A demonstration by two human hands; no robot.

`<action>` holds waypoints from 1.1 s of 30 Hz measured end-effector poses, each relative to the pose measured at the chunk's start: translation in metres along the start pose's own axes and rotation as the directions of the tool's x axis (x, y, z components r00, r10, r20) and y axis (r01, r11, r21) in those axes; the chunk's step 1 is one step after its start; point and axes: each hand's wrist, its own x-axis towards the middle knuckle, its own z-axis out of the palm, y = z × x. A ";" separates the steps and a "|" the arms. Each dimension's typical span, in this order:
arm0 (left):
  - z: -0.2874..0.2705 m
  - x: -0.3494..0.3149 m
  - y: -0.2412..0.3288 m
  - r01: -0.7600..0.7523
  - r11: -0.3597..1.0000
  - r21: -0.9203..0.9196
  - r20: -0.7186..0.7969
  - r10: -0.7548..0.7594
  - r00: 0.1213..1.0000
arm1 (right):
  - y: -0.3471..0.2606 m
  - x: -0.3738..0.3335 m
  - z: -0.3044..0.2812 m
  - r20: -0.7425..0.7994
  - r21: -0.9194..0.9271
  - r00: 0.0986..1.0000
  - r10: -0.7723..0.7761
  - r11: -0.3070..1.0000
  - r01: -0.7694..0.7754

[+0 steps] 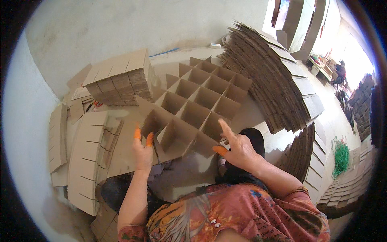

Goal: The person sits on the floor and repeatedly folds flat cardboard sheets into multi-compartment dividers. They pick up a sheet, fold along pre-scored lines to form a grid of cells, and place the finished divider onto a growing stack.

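Observation:
A cardboard divider grid (193, 115) of slotted brown strips crossed into square cells stands in front of me, tilted on the work surface. My left hand (142, 155) is at its near left corner, with orange covers on the thumb and a finger. Those two fingertips are apart, and no grip on the cardboard shows. By the near right corner is my right hand (241, 150), index finger stretched along the edge and thumb, covered in orange, held away from it. Whether that finger touches the cardboard I cannot tell.
Slotted cardboard strips form a block (121, 76) at the back left and a stack (86, 161) at the left. To the right, finished-looking folded grids lean in a long curved row (266, 76). Green twine (341, 157) lies on the floor at far right. A person (341, 71) sits in the distance.

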 end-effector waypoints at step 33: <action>0.090 -0.061 0.022 -0.442 0.886 -0.144 0.714 0.402 0.574 | 0.047 0.035 -0.004 0.120 0.470 0.962 0.243 0.840 -0.271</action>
